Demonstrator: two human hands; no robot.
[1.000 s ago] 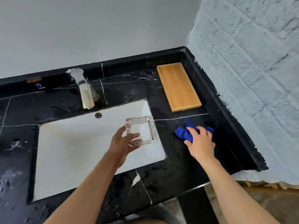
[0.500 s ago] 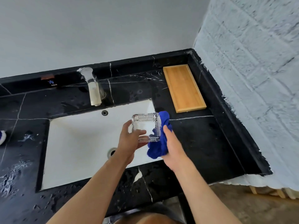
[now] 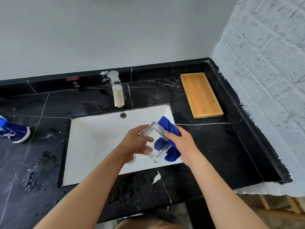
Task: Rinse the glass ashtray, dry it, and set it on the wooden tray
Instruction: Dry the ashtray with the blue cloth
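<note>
Drying step, over the sink (image 3: 92, 146).
Left hand (image 3: 135, 142) gripped the glass ashtray (image 3: 154, 139); right hand (image 3: 183, 142) pressed blue cloth (image 3: 166, 129) inside; I judged next: finish wiping, carry to wooden tray (image 3: 200, 95).

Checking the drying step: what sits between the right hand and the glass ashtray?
In the head view, the blue cloth lies between the right hand and the glass ashtray, which the left hand holds over the sink.
</note>
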